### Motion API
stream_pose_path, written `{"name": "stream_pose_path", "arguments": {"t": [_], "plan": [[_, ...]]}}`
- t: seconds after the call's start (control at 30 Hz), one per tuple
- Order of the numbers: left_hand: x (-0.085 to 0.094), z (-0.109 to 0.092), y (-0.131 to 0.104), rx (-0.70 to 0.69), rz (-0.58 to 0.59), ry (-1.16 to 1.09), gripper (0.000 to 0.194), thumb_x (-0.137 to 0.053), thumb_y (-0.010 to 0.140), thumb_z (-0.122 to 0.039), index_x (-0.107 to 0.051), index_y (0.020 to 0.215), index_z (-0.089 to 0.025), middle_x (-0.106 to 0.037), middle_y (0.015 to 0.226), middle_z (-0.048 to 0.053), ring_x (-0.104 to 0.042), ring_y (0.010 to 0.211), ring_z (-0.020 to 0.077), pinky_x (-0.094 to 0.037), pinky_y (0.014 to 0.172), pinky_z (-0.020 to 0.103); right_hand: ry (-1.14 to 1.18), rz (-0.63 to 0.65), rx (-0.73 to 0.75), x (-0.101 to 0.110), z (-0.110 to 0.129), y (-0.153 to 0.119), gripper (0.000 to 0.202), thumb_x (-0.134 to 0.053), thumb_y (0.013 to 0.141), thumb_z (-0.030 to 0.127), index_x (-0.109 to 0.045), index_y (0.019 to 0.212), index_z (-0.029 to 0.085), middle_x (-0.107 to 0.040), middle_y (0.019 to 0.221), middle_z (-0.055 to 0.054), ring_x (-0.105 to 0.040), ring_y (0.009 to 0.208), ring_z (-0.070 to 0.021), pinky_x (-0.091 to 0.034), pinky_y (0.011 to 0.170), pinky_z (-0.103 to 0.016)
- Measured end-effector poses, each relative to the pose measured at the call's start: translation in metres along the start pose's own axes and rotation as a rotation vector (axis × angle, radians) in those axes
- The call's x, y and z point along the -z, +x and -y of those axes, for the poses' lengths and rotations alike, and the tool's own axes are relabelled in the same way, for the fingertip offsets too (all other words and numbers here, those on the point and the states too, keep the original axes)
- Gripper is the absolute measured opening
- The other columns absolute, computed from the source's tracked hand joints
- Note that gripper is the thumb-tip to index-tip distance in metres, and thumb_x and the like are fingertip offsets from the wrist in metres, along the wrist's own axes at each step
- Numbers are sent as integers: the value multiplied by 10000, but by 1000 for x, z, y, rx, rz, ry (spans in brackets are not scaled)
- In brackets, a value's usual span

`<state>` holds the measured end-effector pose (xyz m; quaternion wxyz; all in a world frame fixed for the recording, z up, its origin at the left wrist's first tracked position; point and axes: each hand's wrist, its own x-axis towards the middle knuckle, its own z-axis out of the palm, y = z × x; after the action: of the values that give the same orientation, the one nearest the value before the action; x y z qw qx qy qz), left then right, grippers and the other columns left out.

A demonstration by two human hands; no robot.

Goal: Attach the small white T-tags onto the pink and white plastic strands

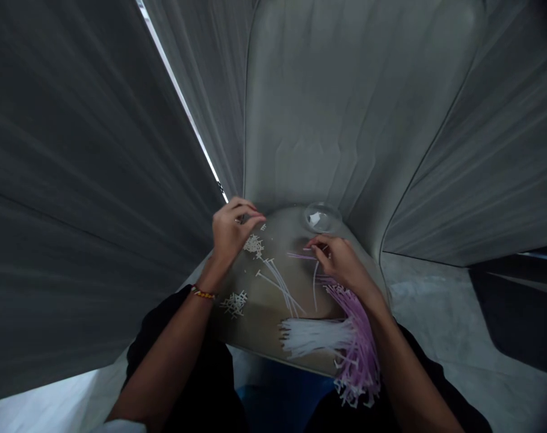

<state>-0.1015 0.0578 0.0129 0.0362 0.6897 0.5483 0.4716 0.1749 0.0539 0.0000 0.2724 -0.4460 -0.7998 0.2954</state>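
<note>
My left hand hovers over the far left of the seat, thumb and fingertips pinched together. Whatever is between those tips is too small to make out. Just below it lies a pile of small white pieces. My right hand is closed in a pinch on a thin purple strand that sticks out to the left. Several loose white strands with T-shaped ends lie between the hands. A bundle of white strands rests near the front edge, against a bundle of purple strands beneath my right forearm.
All this lies on a grey chair seat with a tall backrest. A clear round container with a white scrap inside stands beyond my right hand. Another pile of small white pieces sits front left. Grey panels flank the chair.
</note>
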Motion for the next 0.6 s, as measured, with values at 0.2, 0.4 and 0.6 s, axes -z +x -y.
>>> {"name": "stream_pose_path", "arguments": {"t": [0.2, 0.4, 0.6], "plan": [[14, 28, -2, -27, 537, 191, 201, -616, 974, -329, -755, 851, -254, -740, 1016, 12, -662, 969, 185, -471, 834, 293, 35, -2, 55, 4, -7, -15, 244, -500, 965, 144, -737, 986, 195, -709, 1000, -75, -661, 936, -209, -484, 867, -344], [1, 35, -10, -6, 657, 252, 125, -690, 897, -318, -757, 812, -255, -744, 1026, 23, -664, 977, 213, -481, 809, 291, 73, -18, 108, 9, -16, -32, 329, -462, 913, 45, -721, 1016, 218, -695, 1071, -70, -659, 1020, -211, -489, 931, -360], [-1, 40, -12, -56, 717, 206, 41, -754, 834, -289, -765, 872, -275, -733, 1033, 24, -642, 1027, 214, -472, 861, 286, 117, -85, 87, 10, -15, -34, 235, -504, 952, 116, -706, 1018, 218, -710, 1005, -61, -672, 968, -212, -494, 878, -347]]}}
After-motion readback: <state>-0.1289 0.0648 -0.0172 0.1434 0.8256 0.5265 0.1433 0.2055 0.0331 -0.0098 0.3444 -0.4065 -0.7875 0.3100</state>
